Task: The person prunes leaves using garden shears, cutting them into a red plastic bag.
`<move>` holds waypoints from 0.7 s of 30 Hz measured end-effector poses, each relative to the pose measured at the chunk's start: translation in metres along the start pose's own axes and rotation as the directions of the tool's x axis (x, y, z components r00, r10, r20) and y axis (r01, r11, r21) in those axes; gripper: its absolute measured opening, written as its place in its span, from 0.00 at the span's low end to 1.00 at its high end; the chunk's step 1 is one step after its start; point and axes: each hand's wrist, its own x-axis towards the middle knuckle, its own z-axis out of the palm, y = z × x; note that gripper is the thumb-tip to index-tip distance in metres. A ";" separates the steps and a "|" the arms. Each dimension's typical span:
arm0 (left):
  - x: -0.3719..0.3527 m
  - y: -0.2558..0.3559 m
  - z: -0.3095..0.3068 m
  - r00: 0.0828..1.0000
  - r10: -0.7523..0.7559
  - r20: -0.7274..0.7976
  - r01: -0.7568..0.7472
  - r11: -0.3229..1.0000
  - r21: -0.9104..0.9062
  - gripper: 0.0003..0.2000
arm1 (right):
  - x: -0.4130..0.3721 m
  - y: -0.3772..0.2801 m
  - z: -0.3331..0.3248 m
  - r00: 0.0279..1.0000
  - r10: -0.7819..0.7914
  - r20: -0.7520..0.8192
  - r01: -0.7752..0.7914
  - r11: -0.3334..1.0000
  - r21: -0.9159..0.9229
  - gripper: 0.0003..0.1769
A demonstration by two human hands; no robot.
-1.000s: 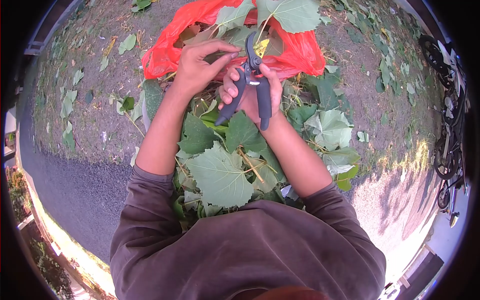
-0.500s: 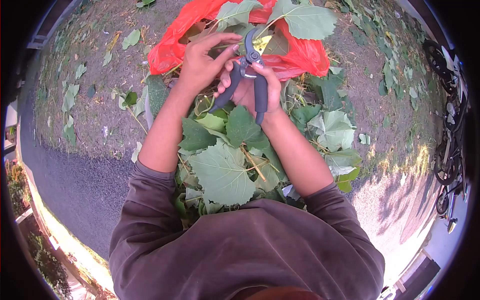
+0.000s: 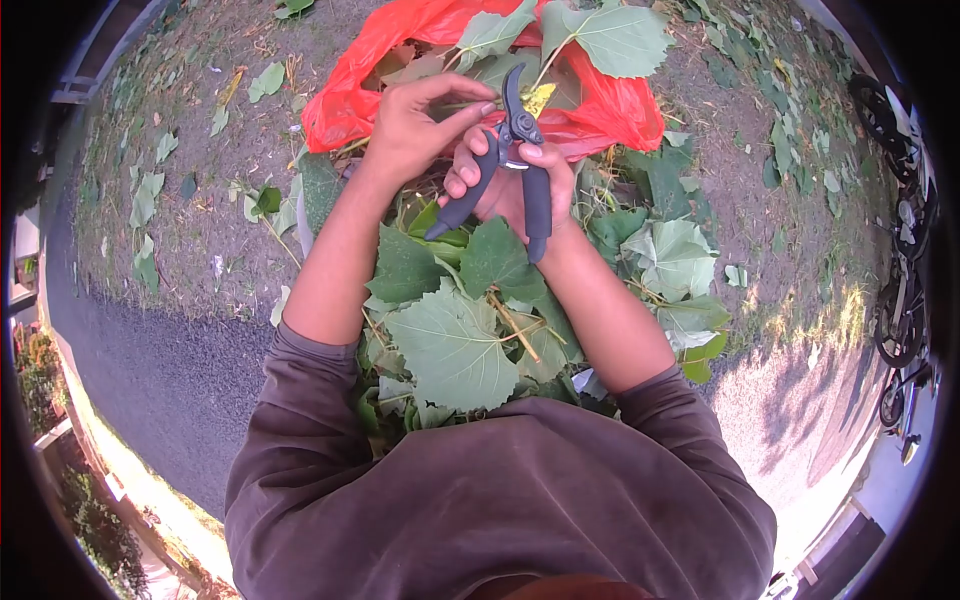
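Observation:
My left hand [image 3: 425, 120] pinches a thin green stem just left of the pruning shears, over the near edge of a red plastic bag [image 3: 345, 95]. In my right hand [image 3: 515, 185] are the pruning shears [image 3: 521, 126], their dark handles spread and the curved blade pointing up beside the stem. A yellow leaf piece [image 3: 540, 98] lies right of the blade. Large green leaves [image 3: 610, 40] rest over the bag's opening. Below my hands, a broad pale-green leaf [image 3: 452, 345] tops a heap of leaves near my body.
More leaves [image 3: 672, 260] are piled right of my right forearm. Loose leaves [image 3: 146, 198] are scattered over the bare ground on both sides. Grey pavement [image 3: 170, 370] lies at the lower left. Bicycles or similar wheeled things [image 3: 900, 310] stand along the right edge.
The shears have shifted slightly right and down with my right hand, and their blade has tilted more upright. My left hand has moved slightly right, its fingers still closed on the stem.

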 end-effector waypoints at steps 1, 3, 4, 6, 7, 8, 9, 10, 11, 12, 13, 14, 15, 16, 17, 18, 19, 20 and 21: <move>0.001 -0.003 0.001 1.000 0.026 -0.002 -0.026 0.999 -0.039 0.10 | 0.000 0.000 -0.002 1.000 -0.003 0.020 0.003 0.999 -0.037 0.26; 0.001 -0.006 0.002 0.999 0.048 -0.007 -0.048 0.996 -0.077 0.09 | -0.001 0.000 -0.005 0.999 -0.002 0.039 0.005 0.998 -0.070 0.24; 0.002 -0.005 0.002 0.998 0.061 0.001 -0.061 0.993 -0.102 0.09 | -0.001 0.000 -0.005 1.000 0.001 0.025 0.002 0.992 -0.122 0.24; 0.001 -0.004 0.002 0.997 0.074 0.008 -0.072 0.989 -0.130 0.09 | -0.002 0.000 -0.002 1.000 0.005 0.009 -0.003 0.985 -0.174 0.23; 0.001 -0.004 0.002 0.997 0.073 0.007 -0.071 0.989 -0.128 0.09 | -0.002 -0.001 0.004 1.000 0.002 -0.024 -0.007 0.976 -0.218 0.24; 0.001 -0.003 0.002 0.997 0.072 0.004 -0.071 0.989 -0.127 0.09 | -0.002 -0.001 0.007 0.998 -0.001 -0.055 -0.013 0.965 -0.261 0.24; 0.001 -0.002 0.001 0.997 0.071 0.002 -0.071 0.989 -0.127 0.09 | -0.002 -0.002 0.007 0.998 0.001 -0.055 -0.016 0.965 -0.261 0.24; 0.001 -0.002 0.000 0.996 0.088 0.004 -0.087 0.988 -0.125 0.09 | -0.003 -0.002 0.007 1.000 0.014 -0.026 -0.020 0.969 -0.248 0.25; 0.001 -0.001 -0.001 0.994 0.106 0.007 -0.104 0.987 -0.123 0.09 | -0.004 -0.003 0.007 1.000 0.026 0.002 -0.025 0.972 -0.235 0.26; 0.001 -0.003 -0.001 0.994 0.105 0.005 -0.103 0.987 -0.125 0.09 | -0.004 -0.002 0.004 1.000 0.029 0.001 -0.028 0.972 -0.235 0.26; 0.001 -0.004 -0.002 0.994 0.109 0.005 -0.107 0.986 -0.130 0.09 | -0.004 -0.002 0.000 0.998 0.049 0.024 -0.044 0.979 -0.199 0.26; 0.001 -0.005 -0.003 0.994 0.112 0.003 -0.111 0.985 -0.135 0.09 | -0.004 0.000 -0.002 0.996 0.070 0.049 -0.061 0.985 -0.162 0.26; 0.000 -0.005 -0.003 0.994 0.110 0.000 -0.109 0.985 -0.134 0.09 | -0.004 0.000 -0.001 0.996 0.073 0.049 -0.064 0.985 -0.161 0.26; 0.000 -0.005 -0.004 0.993 0.119 -0.005 -0.119 0.985 -0.124 0.09 | -0.005 0.000 0.000 0.996 0.076 0.045 -0.068 0.986 -0.153 0.26; 0.001 -0.005 -0.005 0.991 0.131 -0.008 -0.131 0.985 -0.113 0.09 | -0.005 0.000 0.001 0.996 0.077 0.041 -0.071 0.987 -0.147 0.26; 0.001 -0.006 -0.006 0.991 0.133 -0.008 -0.133 0.985 -0.111 0.09 | -0.004 0.001 -0.002 0.996 0.077 0.044 -0.069 0.987 -0.148 0.26; 0.000 -0.007 -0.006 0.987 0.161 -0.026 -0.162 0.981 -0.107 0.09 | -0.005 0.003 -0.006 0.992 0.090 0.085 -0.085 0.994 -0.062 0.27; 0.000 -0.008 -0.006 0.982 0.187 -0.043 -0.190 0.976 -0.104 0.10 | -0.005 0.004 -0.010 0.987 0.099 0.125 -0.103 0.994 0.024 0.27; 0.001 -0.007 -0.006 0.982 0.186 -0.043 -0.189 0.976 -0.104 0.10 | -0.004 0.004 -0.011 0.987 0.099 0.125 -0.103 0.994 0.025 0.27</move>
